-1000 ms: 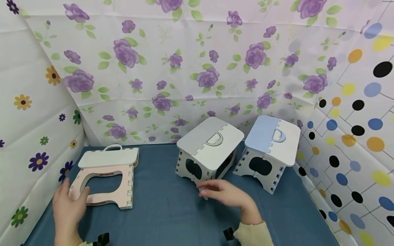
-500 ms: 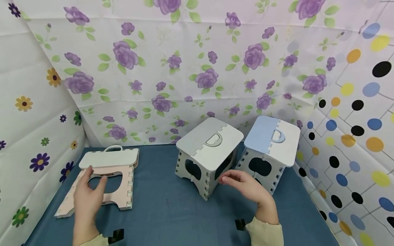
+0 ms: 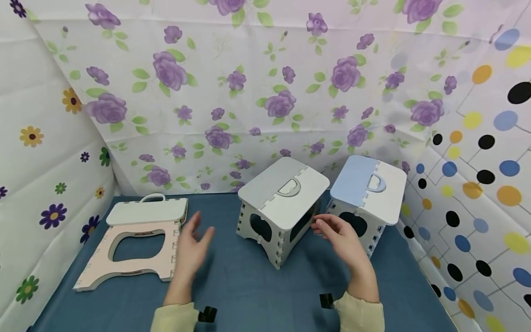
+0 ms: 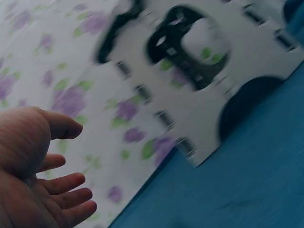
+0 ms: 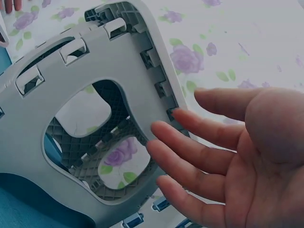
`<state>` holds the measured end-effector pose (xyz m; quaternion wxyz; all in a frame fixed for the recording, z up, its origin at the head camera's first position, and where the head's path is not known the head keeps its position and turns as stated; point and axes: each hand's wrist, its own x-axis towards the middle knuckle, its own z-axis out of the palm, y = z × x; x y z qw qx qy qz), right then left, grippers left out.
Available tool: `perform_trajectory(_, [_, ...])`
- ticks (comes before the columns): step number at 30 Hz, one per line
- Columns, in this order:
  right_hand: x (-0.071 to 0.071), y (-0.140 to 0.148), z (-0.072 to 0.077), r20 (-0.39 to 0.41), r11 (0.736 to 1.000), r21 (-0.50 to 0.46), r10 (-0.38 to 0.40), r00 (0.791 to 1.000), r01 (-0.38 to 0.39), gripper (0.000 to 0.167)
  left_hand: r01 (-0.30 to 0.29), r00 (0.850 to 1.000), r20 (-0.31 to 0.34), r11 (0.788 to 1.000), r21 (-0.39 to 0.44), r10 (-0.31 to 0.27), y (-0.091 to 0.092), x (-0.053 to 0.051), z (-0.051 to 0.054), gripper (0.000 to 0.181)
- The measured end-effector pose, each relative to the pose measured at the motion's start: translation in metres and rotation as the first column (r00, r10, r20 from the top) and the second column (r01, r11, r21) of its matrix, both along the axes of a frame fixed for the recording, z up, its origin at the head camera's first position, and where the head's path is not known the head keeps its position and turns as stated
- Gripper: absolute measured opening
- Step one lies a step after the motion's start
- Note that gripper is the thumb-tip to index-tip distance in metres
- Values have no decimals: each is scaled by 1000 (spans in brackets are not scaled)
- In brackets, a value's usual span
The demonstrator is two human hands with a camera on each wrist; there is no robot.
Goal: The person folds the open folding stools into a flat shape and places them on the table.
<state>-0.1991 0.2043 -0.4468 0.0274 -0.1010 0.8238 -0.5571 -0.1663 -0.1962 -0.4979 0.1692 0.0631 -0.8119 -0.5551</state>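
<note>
Two stools stand unfolded: a grey-and-white one [image 3: 286,191] in the middle and a blue-and-white one [image 3: 365,189] to its right. A pink-and-white stool [image 3: 137,267] lies folded flat at the left. My left hand [image 3: 191,258] hovers between the pink stool and the grey one, fingers spread, holding nothing. My right hand [image 3: 346,244] is by the grey stool's right side, in front of the blue one. In the right wrist view its relaxed fingers, from the right hand [image 5: 213,156], lie over the edge of a grey stool side [image 5: 137,71]; contact is unclear.
A dark blue cloth [image 3: 249,295] covers the table. Behind stands a flowered white curtain [image 3: 249,92], with a daisy-patterned sheet [image 3: 54,184] at the left and a dotted sheet [image 3: 477,207] at the right.
My left hand has moved right, from over the pink stool to its right side. My right hand has moved right and away from me, from the grey stool's front corner. The stools stay put.
</note>
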Motion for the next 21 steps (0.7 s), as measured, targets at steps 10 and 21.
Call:
perform_trajectory(10, [-1,1,2,23,999,-31,-42,999,43,41,83,996,-15,996,-14,-83,82,-37,-25,83])
perform_trajectory(21, [-1,-3,1,17,1000,-11,-29,999,29,41,13,998,-67,999,-49,-17,99,-55,-47,65])
